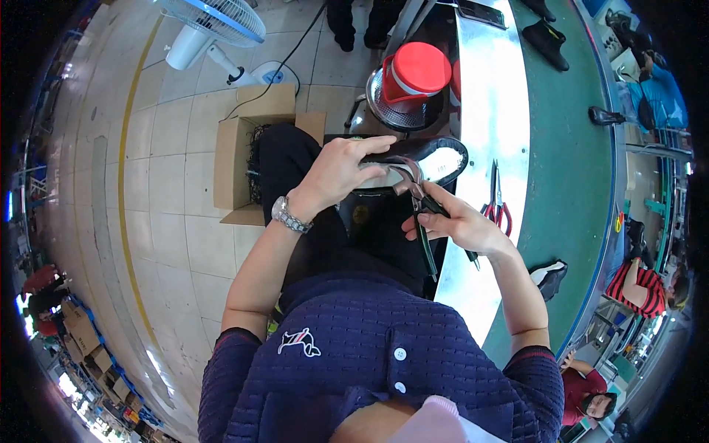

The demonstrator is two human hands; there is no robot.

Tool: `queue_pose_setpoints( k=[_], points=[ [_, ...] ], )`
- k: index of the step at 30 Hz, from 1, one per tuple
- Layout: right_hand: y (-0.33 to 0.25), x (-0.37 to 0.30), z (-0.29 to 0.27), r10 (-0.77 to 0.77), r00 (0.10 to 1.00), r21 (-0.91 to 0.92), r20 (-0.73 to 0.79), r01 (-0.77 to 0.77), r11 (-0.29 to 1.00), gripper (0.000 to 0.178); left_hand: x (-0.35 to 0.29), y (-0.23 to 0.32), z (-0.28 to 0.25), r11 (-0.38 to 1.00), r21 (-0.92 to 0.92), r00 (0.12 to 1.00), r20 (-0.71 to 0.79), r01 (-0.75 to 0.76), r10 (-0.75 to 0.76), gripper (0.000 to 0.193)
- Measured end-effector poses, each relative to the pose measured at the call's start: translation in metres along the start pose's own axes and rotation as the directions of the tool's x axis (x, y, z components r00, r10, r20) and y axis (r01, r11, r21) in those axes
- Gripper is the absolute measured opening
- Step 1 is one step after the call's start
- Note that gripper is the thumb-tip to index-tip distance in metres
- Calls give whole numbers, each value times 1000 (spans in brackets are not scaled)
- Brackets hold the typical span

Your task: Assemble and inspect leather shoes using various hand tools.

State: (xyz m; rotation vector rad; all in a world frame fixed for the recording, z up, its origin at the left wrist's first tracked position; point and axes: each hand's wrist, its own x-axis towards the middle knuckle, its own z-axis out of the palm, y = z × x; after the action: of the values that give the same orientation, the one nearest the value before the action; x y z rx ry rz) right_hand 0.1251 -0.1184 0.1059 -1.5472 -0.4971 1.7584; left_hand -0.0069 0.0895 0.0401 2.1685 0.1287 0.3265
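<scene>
Resting over the lap, a black shoe (432, 159) is held by the left hand (347, 173), whose fingers are wrapped over its side. The shoe's white inside is turned up. Pliers (422, 221) are gripped in the closed right hand (458, 221), and their tip is pressed against the shoe's edge. Just beside the right hand, red pliers (497, 203) are laid on a shiny metal shelf (491, 111). A green belt (569, 162) is seen past the shelf, with more black shoes on it. A red tub (413, 70) is set on a stool behind the shoe. An open box (236, 155) and a fan (214, 26) are placed on the floor to the left.
</scene>
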Motion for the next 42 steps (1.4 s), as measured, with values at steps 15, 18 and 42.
queue_pose_setpoints(
  k=[15, 18, 42],
  points=[
    [18, -1, 22, -177, 950, -435, -256, 50, 899, 54, -7, 17, 11, 988, 123, 995, 28, 92, -96, 61],
    [28, 1, 22, -239, 931, -504, -276, 72, 860, 54, -16, 29, 31, 880, 473, 999, 38, -48, 34, 70],
    [11, 22, 32, -448, 784, -877, -429, -244, 414, 68, -37, 18, 66, 619, 777, 964, -66, -112, 257, 42]
  ],
)
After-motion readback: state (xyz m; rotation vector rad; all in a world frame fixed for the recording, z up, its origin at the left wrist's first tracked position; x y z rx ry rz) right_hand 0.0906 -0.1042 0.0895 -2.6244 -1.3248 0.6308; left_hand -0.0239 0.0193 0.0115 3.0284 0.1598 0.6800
